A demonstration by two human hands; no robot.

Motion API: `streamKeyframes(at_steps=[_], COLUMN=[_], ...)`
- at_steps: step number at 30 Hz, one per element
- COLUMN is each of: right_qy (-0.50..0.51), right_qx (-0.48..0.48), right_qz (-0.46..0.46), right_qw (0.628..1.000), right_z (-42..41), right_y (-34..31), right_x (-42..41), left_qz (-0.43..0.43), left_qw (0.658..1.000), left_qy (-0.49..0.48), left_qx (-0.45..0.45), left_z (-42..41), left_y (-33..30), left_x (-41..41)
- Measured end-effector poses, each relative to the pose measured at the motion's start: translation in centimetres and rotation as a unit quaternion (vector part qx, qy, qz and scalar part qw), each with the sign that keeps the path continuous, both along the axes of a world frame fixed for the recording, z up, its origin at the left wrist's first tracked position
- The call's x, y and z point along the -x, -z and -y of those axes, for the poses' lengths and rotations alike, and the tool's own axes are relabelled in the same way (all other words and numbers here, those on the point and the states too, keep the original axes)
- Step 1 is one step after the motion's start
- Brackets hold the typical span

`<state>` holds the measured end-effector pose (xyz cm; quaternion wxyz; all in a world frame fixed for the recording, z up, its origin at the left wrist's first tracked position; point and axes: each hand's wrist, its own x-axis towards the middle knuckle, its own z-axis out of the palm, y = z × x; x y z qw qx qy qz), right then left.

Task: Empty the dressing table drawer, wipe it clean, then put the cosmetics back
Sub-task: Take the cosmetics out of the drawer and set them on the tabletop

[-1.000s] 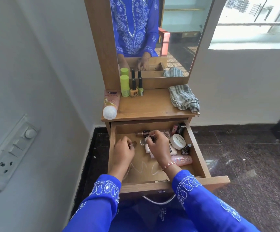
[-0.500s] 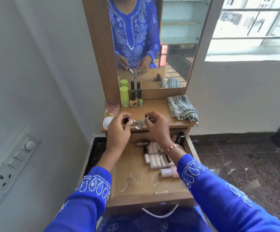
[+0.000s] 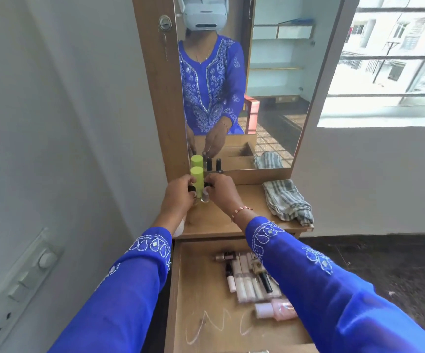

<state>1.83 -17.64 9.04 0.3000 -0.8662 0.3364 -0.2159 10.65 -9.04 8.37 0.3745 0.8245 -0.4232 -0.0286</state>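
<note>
A green tube (image 3: 197, 179) stands between both hands; left hand (image 3: 179, 193) and right hand (image 3: 221, 191) each pinch a small bottle (image 3: 26, 197) on the tabletop (image 3: 221, 220), cloth (image 3: 286, 202) right of the tube.

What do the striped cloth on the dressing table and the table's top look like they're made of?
The grey striped cloth looks like soft woven cotton: it slumps in loose folds and has a matt checked weave. The brown table top looks like wood-grain laminate or veneer, smooth with a faint sheen; the picture cannot settle which.
</note>
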Motion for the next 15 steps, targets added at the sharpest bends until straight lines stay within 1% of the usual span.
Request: streamKeyframes(at_steps=[3, 6, 15], right_qy=[-0.017, -0.034, -0.043], right_qx=[0.018, 0.04, 0.054], right_qz=[-0.031, -0.059, -0.071], right_qw=[0.999, 0.997, 0.995], right_z=[0.3, 0.5, 0.8], right_y=[0.1, 0.3, 0.6], right_x=[-0.9, -1.5, -1.5], left_qz=[-0.013, 0.001, 0.018], left_qw=[1.0, 1.0, 1.0], left_qy=[0.0, 0.011, 0.0], left_qx=[0.004, 0.006, 0.01], left_z=[0.4, 0.8, 0.7], left_y=[0.2, 0.4, 1.2], left_x=[-0.1, -0.1, -0.1])
